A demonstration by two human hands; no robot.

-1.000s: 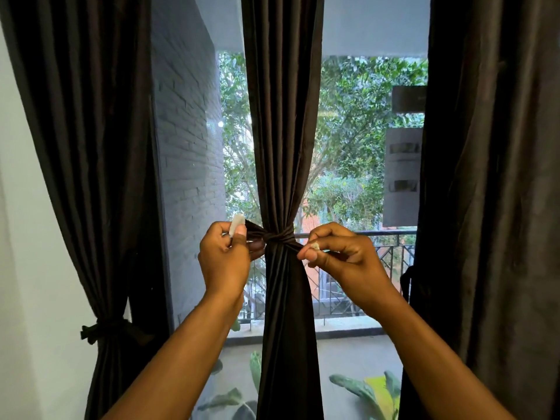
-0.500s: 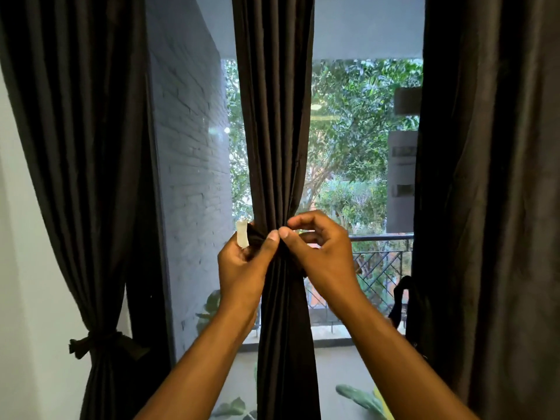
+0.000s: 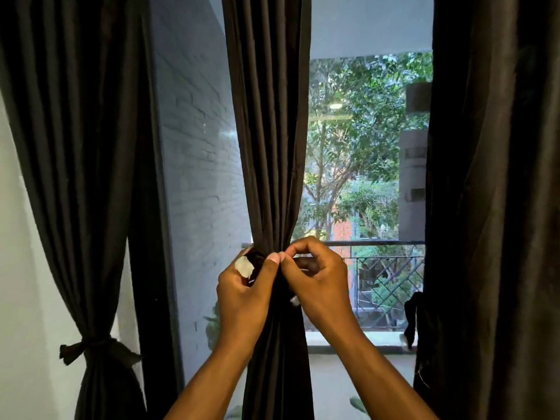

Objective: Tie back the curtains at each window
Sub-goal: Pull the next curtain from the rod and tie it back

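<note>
A dark brown middle curtain hangs in front of the window, gathered at waist height. My left hand and my right hand meet at the gathered spot, thumbs touching, both pinching the dark tie-back strap wrapped around it. A white patch on the strap's end shows by my left thumb. The knot itself is hidden behind my fingers. The left curtain is bound low down by a knotted strap. The right curtain hangs loose, with a dark strap dangling at its inner edge.
Behind the glass are a white brick wall, a balcony railing and green trees. A white room wall is at the far left. The right curtain fills the right side of the view.
My hands, apart and pulling the strap ends sideways a second ago, have come together at the middle curtain's gather. The view has shifted slightly closer and upward.
</note>
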